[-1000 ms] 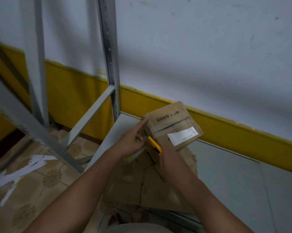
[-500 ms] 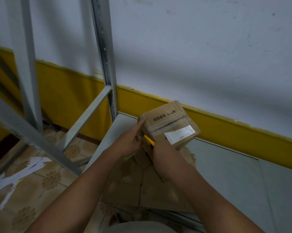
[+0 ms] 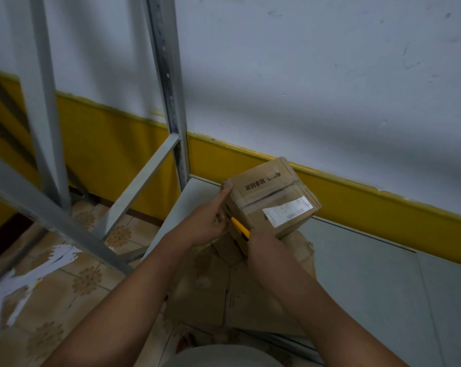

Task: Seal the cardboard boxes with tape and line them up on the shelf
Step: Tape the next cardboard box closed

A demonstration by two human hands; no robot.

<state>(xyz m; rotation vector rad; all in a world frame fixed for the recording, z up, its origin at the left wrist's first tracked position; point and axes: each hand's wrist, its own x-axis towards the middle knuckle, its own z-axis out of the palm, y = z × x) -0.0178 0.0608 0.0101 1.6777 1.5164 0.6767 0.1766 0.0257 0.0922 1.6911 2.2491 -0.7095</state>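
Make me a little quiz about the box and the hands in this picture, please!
1. True or false: the white label on the cardboard box faces up, where we can see it.
2. What does the right hand hold at the box's side? A) a yellow utility knife B) scissors C) a marker
3. Which hand lays one straight finger on the box's top corner?

Key: 1. True. 2. A. 3. The left hand.
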